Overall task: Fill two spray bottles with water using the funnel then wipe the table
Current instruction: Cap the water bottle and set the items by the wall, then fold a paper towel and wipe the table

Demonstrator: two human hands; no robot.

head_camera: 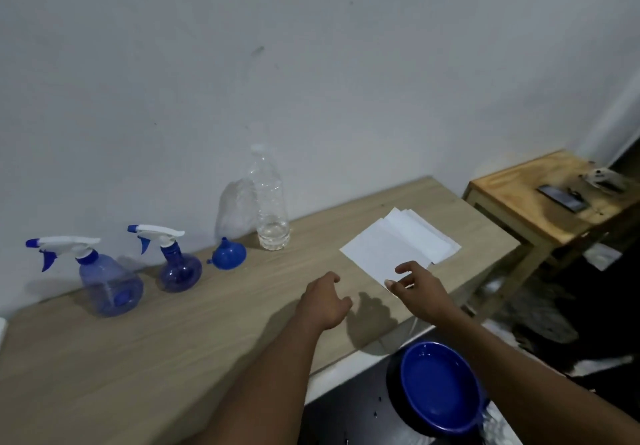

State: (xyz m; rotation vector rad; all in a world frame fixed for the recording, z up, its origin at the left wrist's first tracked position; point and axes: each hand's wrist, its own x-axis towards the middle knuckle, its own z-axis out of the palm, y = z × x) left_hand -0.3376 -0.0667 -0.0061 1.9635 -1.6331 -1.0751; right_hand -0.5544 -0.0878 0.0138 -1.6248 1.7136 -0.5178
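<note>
Two blue spray bottles with white trigger heads stand near the wall at the left: a larger one [110, 282] and a smaller round one [179, 266]. A blue funnel [228, 254] lies upside down beside them. A clear plastic water bottle [272, 214] stands capped against the wall with a little water at its bottom. Several white paper towels [398, 244] lie spread on the light wood table [173, 340]. My right hand [417, 285] pinches the near corner of the top towel. My left hand [327, 301] hovers over the table just left of it, fingers loosely curled, holding nothing.
A blue bowl [440, 385] sits below the table's front edge near my right forearm. A small wooden side table [540, 209] stands at the right with a dark phone [562, 197] on it. The white wall runs along the table's back edge.
</note>
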